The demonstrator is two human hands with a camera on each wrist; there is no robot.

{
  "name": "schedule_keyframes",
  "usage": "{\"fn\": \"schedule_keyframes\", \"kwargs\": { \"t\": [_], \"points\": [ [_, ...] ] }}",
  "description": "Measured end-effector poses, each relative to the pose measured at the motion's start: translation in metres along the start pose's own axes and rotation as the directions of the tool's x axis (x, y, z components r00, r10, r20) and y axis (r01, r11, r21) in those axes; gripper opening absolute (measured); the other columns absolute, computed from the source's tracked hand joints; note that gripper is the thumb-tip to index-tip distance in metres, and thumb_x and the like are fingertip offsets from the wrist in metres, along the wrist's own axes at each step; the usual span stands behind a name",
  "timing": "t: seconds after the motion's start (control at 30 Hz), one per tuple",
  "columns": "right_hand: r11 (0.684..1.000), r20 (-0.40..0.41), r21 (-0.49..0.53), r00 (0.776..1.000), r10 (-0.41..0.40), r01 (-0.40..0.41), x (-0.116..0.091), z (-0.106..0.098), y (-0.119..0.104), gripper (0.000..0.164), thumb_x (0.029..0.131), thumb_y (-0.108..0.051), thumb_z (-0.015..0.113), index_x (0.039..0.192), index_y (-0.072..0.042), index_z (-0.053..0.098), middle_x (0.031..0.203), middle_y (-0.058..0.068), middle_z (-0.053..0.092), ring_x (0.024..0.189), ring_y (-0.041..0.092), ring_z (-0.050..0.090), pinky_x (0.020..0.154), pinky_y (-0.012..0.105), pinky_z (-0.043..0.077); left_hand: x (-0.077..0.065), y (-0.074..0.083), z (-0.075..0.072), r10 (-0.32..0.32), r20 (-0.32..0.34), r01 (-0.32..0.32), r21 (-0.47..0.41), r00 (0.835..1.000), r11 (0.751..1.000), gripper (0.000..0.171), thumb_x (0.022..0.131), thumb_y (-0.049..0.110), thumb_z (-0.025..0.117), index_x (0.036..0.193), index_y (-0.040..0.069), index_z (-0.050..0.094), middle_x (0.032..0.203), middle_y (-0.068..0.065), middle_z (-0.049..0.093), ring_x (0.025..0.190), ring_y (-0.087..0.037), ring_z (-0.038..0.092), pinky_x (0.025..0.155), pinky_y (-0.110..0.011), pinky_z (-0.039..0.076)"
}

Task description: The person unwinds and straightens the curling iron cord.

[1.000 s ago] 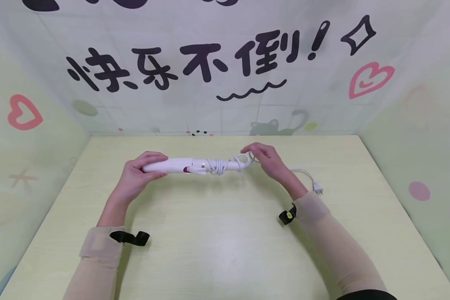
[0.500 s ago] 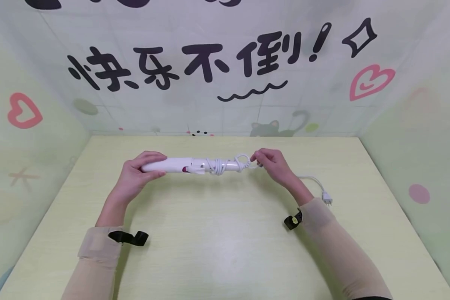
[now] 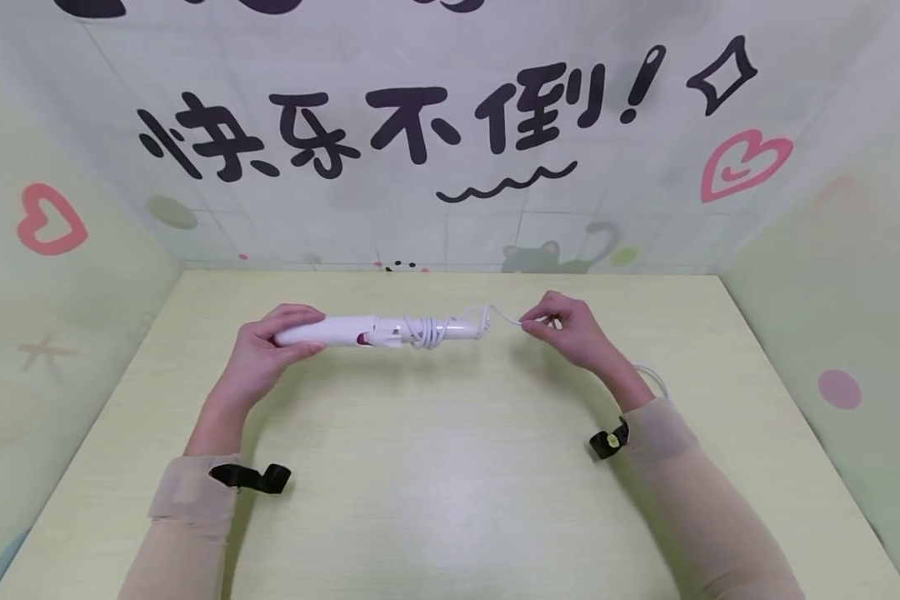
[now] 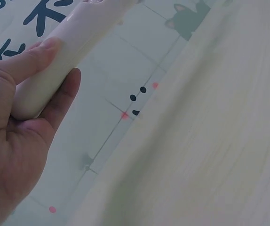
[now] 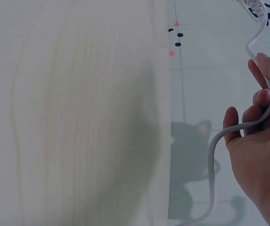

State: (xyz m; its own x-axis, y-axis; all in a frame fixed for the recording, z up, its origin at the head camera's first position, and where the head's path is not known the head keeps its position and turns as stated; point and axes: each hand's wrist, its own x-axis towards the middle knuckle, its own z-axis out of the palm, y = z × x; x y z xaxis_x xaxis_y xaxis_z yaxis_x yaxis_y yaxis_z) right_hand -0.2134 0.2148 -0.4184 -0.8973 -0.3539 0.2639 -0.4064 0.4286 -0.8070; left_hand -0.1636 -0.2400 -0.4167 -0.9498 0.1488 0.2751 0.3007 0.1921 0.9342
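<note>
A white curling iron (image 3: 330, 331) is held level above the table, its shadow falling below it. My left hand (image 3: 268, 354) grips the rounded handle end, thumb on one side and fingers on the other in the left wrist view, where the handle (image 4: 55, 70) shows up close. The white power cord (image 3: 426, 333) is wound in several loops round the barrel. From the barrel's right end, a length of it runs to my right hand (image 3: 573, 335), which pinches it between thumb and fingertip. In the right wrist view the cord (image 5: 212, 162) crosses the palm and hangs down. The plug is hidden.
A pale wooden table (image 3: 435, 475) lies under both hands. Behind it rises a printed backdrop (image 3: 390, 217) with dark lettering, and patterned side walls (image 3: 840, 283) stand left and right. Black camera mounts (image 3: 609, 440) sit on both wrists.
My right hand has moved to the right, drawing out a straighter stretch of cord from the iron's end. The plug has gone out of sight. The left hand shifts slightly left with the iron.
</note>
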Motion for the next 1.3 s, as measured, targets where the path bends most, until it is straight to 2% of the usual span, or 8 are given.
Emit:
{"fn": "schedule_keyframes", "kwargs": {
  "t": [0.17, 0.33, 0.5, 0.67, 0.93, 1.3],
  "points": [
    [0.998, -0.042, -0.055, 0.999, -0.014, 0.012, -0.004, -0.015, 0.008, 0.007, 0.091, 0.0, 0.076, 0.097, 0.0, 0.078, 0.085, 0.008, 0.064, 0.084, 0.011, 0.056, 0.076, 0.034, 0.048, -0.002, -0.001, -0.004, -0.008, -0.01, 0.008, 0.001, 1.0, 1.0, 0.038, 0.086, -0.01, 0.078, 0.123, -0.003, 0.072, 0.121, 0.007, 0.066, 0.113, -0.015, 0.056, 0.087, -0.015, 0.053],
    [0.995, -0.073, -0.094, 0.997, -0.021, 0.014, -0.009, -0.027, 0.016, 0.006, 0.091, -0.001, 0.076, 0.097, 0.0, 0.078, 0.085, 0.006, 0.064, 0.086, 0.014, 0.055, 0.078, 0.033, 0.045, -0.003, -0.001, -0.006, -0.01, -0.009, 0.01, -0.01, 1.0, 1.0, 0.038, 0.086, -0.01, 0.077, 0.123, -0.003, 0.072, 0.12, 0.008, 0.067, 0.113, -0.014, 0.056, 0.087, -0.015, 0.053],
    [0.992, -0.103, -0.124, 0.995, 0.005, -0.018, -0.012, -0.034, 0.022, 0.007, 0.092, -0.002, 0.075, 0.098, 0.001, 0.077, 0.088, 0.007, 0.065, 0.089, 0.016, 0.055, 0.082, 0.04, 0.047, -0.003, -0.002, -0.005, -0.002, -0.008, 0.002, -0.024, 1.0, 1.0, 0.037, 0.086, -0.012, 0.076, 0.122, -0.004, 0.072, 0.119, 0.007, 0.067, 0.112, -0.014, 0.057, 0.087, -0.015, 0.053],
    [0.989, -0.123, -0.139, 0.992, 0.036, -0.053, -0.016, -0.037, 0.025, 0.007, 0.092, -0.003, 0.076, 0.098, 0.001, 0.077, 0.091, 0.01, 0.066, 0.091, 0.02, 0.056, 0.084, 0.049, 0.048, -0.003, -0.003, -0.004, -0.001, -0.005, 0.001, -0.043, 1.0, 0.999, 0.037, 0.085, -0.013, 0.076, 0.121, -0.004, 0.072, 0.119, 0.007, 0.068, 0.112, -0.014, 0.057, 0.086, -0.015, 0.054],
    [0.98, -0.093, -0.186, 0.994, 0.052, -0.068, -0.018, -0.035, 0.026, 0.008, 0.093, -0.007, 0.076, 0.098, -0.002, 0.077, 0.097, 0.013, 0.071, 0.096, 0.027, 0.057, 0.082, 0.045, 0.045, -0.002, -0.001, -0.002, 0.002, -0.011, -0.003, -0.03, 1.0, 1.0, 0.038, 0.085, -0.012, 0.077, 0.122, -0.003, 0.072, 0.12, 0.006, 0.067, 0.112, -0.015, 0.057, 0.086, -0.015, 0.054],
    [0.976, -0.067, -0.203, 0.996, 0.066, -0.078, -0.018, -0.029, 0.027, 0.015, 0.101, -0.01, 0.066, 0.103, 0.001, 0.076, 0.102, 0.016, 0.073, 0.101, 0.032, 0.062, 0.086, 0.047, 0.047, 0.0, 0.002, 0.0, -0.006, -0.009, 0.005, -0.009, 1.0, 1.0, 0.038, 0.086, -0.011, 0.077, 0.123, -0.002, 0.072, 0.121, 0.007, 0.066, 0.114, -0.015, 0.056, 0.087, -0.016, 0.053]
  ]
}}
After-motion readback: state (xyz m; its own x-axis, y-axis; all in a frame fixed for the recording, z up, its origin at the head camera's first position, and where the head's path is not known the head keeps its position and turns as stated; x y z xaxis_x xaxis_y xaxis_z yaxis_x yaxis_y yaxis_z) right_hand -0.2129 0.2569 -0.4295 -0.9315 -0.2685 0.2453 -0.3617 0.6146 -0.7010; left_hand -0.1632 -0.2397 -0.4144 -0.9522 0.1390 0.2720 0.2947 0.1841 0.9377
